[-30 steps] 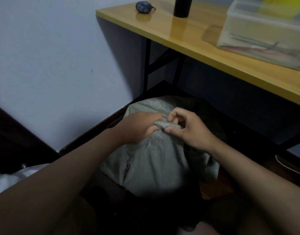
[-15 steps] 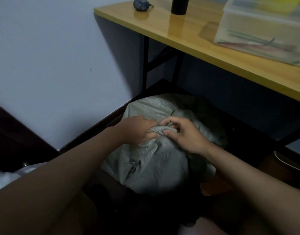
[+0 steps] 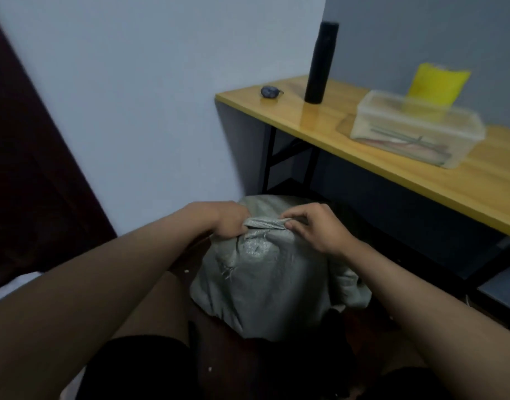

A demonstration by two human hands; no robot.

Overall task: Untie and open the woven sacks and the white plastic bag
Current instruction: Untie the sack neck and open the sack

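Head view: grey woven plastic sack (image 3: 265, 284) stood on the floor at 6 o'clock of frame, at 8 o'clock from the yellow wooden table (image 3: 421, 168).
Left hand (image 3: 222, 219): curled tight on the bunched sack mouth.
Right hand (image 3: 314, 226): pinched the same twisted fold.
Handling: judged soft, crinkly, slippery; best gripped at the gathered neck.
Contents: not visible.
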